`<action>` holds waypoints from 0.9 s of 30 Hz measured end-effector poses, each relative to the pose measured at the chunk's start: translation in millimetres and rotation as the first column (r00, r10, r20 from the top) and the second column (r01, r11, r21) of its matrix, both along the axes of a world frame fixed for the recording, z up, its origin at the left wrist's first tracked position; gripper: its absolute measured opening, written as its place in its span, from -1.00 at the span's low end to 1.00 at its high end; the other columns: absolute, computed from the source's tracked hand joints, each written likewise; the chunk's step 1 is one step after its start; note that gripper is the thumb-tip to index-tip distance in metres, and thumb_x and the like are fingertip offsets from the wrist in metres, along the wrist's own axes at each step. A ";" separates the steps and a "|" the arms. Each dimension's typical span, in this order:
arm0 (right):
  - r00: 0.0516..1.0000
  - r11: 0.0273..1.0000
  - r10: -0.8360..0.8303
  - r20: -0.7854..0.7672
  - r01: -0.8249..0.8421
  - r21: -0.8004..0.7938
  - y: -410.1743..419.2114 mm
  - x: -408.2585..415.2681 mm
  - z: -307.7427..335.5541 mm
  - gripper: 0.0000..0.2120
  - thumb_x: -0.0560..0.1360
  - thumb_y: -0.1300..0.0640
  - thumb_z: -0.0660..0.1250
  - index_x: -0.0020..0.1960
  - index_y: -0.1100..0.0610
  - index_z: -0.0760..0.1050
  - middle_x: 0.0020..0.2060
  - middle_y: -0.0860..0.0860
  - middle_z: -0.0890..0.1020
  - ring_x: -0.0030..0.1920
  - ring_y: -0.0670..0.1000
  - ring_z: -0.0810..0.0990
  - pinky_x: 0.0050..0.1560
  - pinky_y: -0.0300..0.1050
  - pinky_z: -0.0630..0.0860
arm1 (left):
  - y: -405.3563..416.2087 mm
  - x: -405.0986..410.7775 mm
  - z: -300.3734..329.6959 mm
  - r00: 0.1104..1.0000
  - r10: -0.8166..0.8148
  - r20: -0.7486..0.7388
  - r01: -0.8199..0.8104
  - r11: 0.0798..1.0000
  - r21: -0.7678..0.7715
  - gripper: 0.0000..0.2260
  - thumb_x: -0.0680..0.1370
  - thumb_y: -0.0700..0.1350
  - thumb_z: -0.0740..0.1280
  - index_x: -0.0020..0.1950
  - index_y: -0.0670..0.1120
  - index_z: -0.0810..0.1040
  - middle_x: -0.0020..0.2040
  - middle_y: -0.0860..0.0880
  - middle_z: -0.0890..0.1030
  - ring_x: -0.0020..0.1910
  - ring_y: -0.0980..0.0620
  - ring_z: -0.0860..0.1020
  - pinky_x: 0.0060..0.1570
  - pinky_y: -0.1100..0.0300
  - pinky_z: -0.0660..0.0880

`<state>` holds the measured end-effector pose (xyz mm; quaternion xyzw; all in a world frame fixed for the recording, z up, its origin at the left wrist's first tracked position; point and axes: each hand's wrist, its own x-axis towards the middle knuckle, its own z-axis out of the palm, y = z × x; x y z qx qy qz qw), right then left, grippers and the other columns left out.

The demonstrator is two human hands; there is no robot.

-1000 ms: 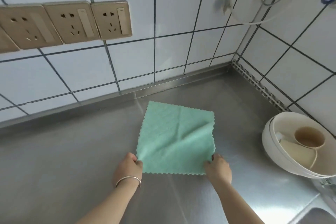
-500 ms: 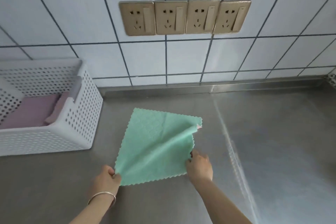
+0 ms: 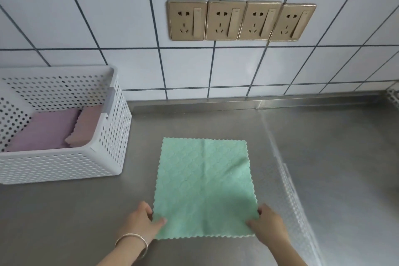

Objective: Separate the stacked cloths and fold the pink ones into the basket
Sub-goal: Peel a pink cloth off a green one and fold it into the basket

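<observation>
Head view shows a green cloth point(image 3: 205, 188) spread flat on the steel surface point(image 3: 323, 168), with each grip of the person at one of its two near corners. The left hand point(image 3: 141, 221) has its thumb laid on top of the near-left corner and the other fingers at the cloth's edge, which reads as a pinch. The right hand point(image 3: 266, 223) is curled at the near-right corner in the same way, with the cloth's edge tucked under its fingers, though how far they go under is hidden.

From both grips the cloth runs straight ahead, toward the tiled wall point(image 3: 108, 28) with its four sockets point(image 3: 240, 20). It is close to square, so it has no real long axis; its faint creases run away from the hands and across between them. Neither hand is nearer: each has its own corner.

The white basket point(image 3: 64, 166) stands ahead and well to the outer side of the left grip, apart from the green cloth. Inside it lie folded pink cloths point(image 3: 54, 129), one flat and one narrower piece leaning beside it.

No pink cloth shows outside the basket, and whether one lies beneath the green cloth cannot be told. As I judge it, this cloth is only being set aside.
</observation>
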<state>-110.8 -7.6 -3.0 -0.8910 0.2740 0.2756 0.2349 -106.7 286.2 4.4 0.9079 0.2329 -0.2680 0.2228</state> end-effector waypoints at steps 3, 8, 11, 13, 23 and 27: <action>0.986 0.981 0.118 -0.115 -0.133 -0.140 -3.2 -0.4 8.8 -0.75 0.39 0.10 0.29 0.04 0.00 0.35 -0.22 -0.11 0.51 -0.16 -0.05 0.55 -0.23 -0.21 0.47 | 4.5 27.1 -0.5 0.993 0.095 0.063 -0.091 0.994 -0.058 -0.64 0.41 0.16 0.37 0.03 -0.04 0.42 0.00 -0.04 0.56 -0.08 -0.07 0.50 -0.13 0.18 0.35; 0.990 0.969 0.136 -0.029 -0.139 -0.205 -12.6 45.9 10.8 -0.75 0.49 -0.09 0.25 0.07 0.03 0.48 -0.10 -0.05 0.54 -0.08 0.00 0.54 -0.11 -0.15 0.46 | 6.9 97.2 -10.9 0.967 0.149 0.207 -0.139 0.988 -0.064 -0.60 0.48 0.10 0.32 0.24 -0.08 0.48 0.21 -0.11 0.56 0.18 -0.15 0.51 0.11 0.10 0.42; 0.994 0.997 0.003 0.112 0.005 -0.076 -13.0 87.5 -0.9 -0.78 0.53 -0.05 0.17 -0.21 0.02 0.46 -0.14 0.02 0.53 -0.03 0.09 0.52 -0.06 -0.09 0.44 | 0.5 133.2 -28.2 0.974 0.105 0.200 -0.102 0.994 -0.025 -0.63 0.49 0.11 0.28 0.14 -0.13 0.55 0.08 -0.13 0.62 0.04 -0.17 0.57 0.02 0.07 0.46; 0.989 0.996 -0.031 0.146 0.042 -0.075 -11.4 105.1 -9.1 -0.76 0.52 -0.07 0.14 -0.21 0.04 0.44 -0.10 0.04 0.49 0.04 0.10 0.47 -0.04 -0.08 0.40 | -4.8 145.1 -36.9 0.968 0.133 0.211 -0.128 0.991 -0.040 -0.65 0.47 0.09 0.31 0.09 -0.13 0.57 -0.02 -0.13 0.65 -0.04 -0.16 0.58 -0.03 0.09 0.48; 0.946 0.989 -0.061 0.318 0.101 -0.109 3.8 138.6 -39.8 -0.78 0.55 0.03 0.22 0.10 0.10 0.53 0.11 0.04 0.49 0.18 0.09 0.37 0.05 -0.11 0.32 | 3.5 153.5 -69.6 0.927 0.161 0.340 -0.196 0.978 0.070 -0.85 0.53 0.00 0.22 -0.09 -0.02 0.55 -0.16 -0.12 0.64 -0.21 -0.17 0.56 -0.27 0.16 0.41; 0.872 0.928 0.142 0.469 0.047 -0.369 30.8 128.5 -36.3 -0.67 0.45 0.09 0.36 0.18 0.15 0.46 0.15 0.13 0.49 0.12 0.15 0.44 0.08 0.01 0.40 | -3.3 139.9 -61.3 0.835 0.124 0.536 -0.189 0.980 0.068 -0.88 0.47 -0.05 0.33 -0.08 -0.07 0.46 -0.14 -0.15 0.58 -0.20 -0.19 0.53 -0.24 0.02 0.48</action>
